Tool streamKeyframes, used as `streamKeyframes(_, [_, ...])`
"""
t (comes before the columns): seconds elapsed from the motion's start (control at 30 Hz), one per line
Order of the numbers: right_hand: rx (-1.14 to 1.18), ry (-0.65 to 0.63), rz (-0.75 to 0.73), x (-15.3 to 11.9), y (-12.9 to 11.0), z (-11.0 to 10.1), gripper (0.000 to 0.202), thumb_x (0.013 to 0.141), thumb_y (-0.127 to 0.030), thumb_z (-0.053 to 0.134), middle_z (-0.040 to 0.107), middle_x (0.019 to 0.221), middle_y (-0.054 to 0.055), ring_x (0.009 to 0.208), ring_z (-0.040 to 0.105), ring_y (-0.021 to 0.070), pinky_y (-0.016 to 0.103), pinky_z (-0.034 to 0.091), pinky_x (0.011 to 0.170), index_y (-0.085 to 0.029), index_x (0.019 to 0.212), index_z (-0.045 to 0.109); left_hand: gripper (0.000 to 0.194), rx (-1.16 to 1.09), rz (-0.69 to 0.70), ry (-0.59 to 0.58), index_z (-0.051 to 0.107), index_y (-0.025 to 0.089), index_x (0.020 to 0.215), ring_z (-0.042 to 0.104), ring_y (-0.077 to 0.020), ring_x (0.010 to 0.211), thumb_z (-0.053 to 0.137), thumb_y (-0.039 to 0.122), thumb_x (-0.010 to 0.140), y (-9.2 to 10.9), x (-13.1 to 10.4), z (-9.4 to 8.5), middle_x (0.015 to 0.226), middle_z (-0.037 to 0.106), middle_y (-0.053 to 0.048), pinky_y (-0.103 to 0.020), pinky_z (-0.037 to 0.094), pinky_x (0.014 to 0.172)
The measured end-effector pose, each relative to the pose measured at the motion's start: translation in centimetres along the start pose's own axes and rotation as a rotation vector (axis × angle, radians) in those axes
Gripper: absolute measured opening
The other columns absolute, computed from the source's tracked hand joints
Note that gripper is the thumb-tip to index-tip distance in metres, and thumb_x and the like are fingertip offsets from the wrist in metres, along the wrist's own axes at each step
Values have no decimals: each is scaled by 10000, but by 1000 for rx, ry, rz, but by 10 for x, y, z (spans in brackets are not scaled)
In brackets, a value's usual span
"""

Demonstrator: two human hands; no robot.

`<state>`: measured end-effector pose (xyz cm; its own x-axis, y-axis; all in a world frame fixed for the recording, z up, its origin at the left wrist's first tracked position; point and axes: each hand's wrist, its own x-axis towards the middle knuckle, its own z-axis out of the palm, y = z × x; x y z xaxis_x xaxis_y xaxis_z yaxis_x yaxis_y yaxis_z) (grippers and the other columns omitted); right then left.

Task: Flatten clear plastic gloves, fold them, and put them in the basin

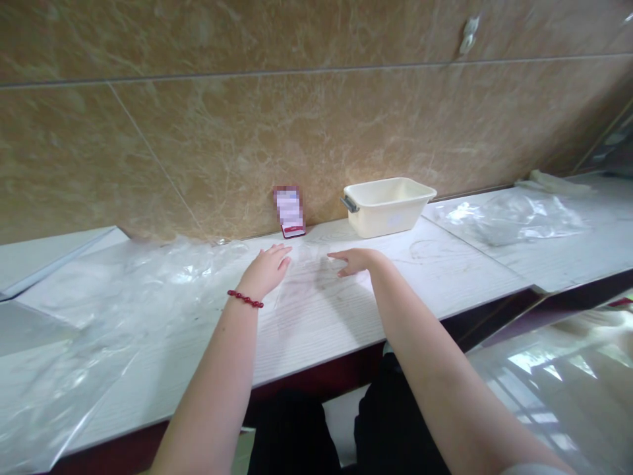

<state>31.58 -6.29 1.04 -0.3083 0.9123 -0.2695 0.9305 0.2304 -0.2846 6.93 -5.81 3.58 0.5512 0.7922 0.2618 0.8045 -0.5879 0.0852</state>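
Observation:
My left hand (267, 269), a red bead bracelet (245, 299) at its wrist, is low over the white wood-grain table (316, 330) with its fingers stretched out. Across from it, my right hand (355, 261) points inward, fingers extended and apart. Neither hand visibly grips anything. A faint clear patch shows on the tabletop between them; whether it is thin film or a reflection I cannot make out. Beyond my left fingertips a phone (291, 212) leans upright against the wall, its screen blurred. Behind my right hand stands a cream plastic bin (388, 214) with a grey handle.
Crumpled clear plastic bags (163, 277) spread over the table's left side, beside a white open box or panel (54, 264). More clear plastic (519, 214) lies at the right. A brown marbled wall (222, 132) bounds the back. A hook (469, 36) hangs high on it.

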Motion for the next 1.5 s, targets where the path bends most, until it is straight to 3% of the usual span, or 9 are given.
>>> streamKeyframes(0.17, [46,71,52,-2,1,3,645,685,-454,502,516,1128,21,966,508,182,256,379,799,-294,1267,274,341,-179,127,-57,540,197,1033,456,-133,1039,406,357,763,15,-49,-13,1115,532,-31,-256,306,932])
streamKeyframes(0.3, [30,117,93,-1,-2,6,556,743,-440,419,564,1038,47,893,538,177,253,394,750,-268,1260,305,353,-250,133,-135,542,219,1033,458,-146,1039,470,381,727,24,-93,1,1138,513,-27,-268,323,926])
streamKeyframes(0.4, [19,198,163,-4,-6,10,492,760,-391,397,592,959,48,838,552,171,246,401,713,-249,1230,361,367,-258,92,-119,520,222,1066,462,-152,1034,472,363,730,27,-110,14,1140,510,-35,-276,333,921])
streamKeyframes(0.57, [38,467,155,-34,-27,23,334,772,-272,373,595,893,47,810,546,148,226,394,709,-208,1073,504,235,-241,40,-38,589,209,920,503,-162,958,447,305,760,32,-114,22,1046,562,-42,-293,370,873])
streamKeyframes(0.73, [93,483,-26,-76,-66,45,234,765,-269,406,563,864,34,738,535,123,223,402,683,-224,930,565,177,-196,29,24,577,194,781,527,-154,821,400,202,785,40,-113,23,844,596,-29,-308,399,779])
streamKeyframes(0.9, [109,564,-179,-101,-86,63,225,734,-295,488,538,899,50,856,497,160,298,371,785,-217,930,567,154,-192,26,66,533,172,763,522,-150,790,381,172,790,41,-113,30,808,571,-26,-308,395,750])
streamKeyframes(1.2, [89,601,-175,-115,-81,74,505,618,-301,617,466,1081,61,1010,410,214,382,345,841,-258,1098,464,184,-385,-19,120,471,162,832,520,-161,784,295,214,820,39,-111,22,819,543,-57,-301,411,724])
streamKeyframes(1.5, [125,607,-287,-94,-54,87,396,732,-270,493,434,1201,55,1149,329,191,369,302,933,-238,1126,472,191,-488,-68,87,469,181,810,549,-166,781,306,281,819,47,-123,7,797,566,-48,-305,422,727])
